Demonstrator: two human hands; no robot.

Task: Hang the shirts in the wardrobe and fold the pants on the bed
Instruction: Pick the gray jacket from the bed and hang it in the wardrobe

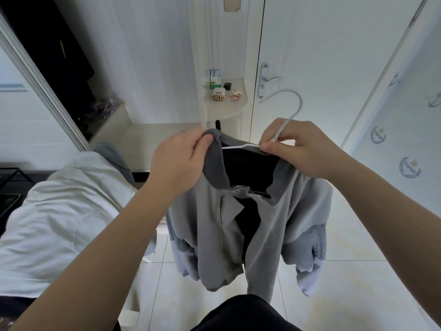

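A grey shirt (267,223) with a darker ribbed collar and a black inner lining hangs in front of me on a white hanger (290,108). My left hand (179,161) pinches the left side of the collar. My right hand (303,149) grips the hanger at the base of its hook, over the right side of the collar. The hanger's hook curves up toward the door. The open wardrobe (50,51) is at the upper left, dark inside. Pale clothes (62,218) lie on the bed at the left.
A white door with a metal handle (270,80) stands straight ahead. A small rounded shelf (226,103) beside it holds small boxes and gadgets. A sliding wardrobe door frame (40,82) runs diagonally at left. The floor below is pale tile (358,283).
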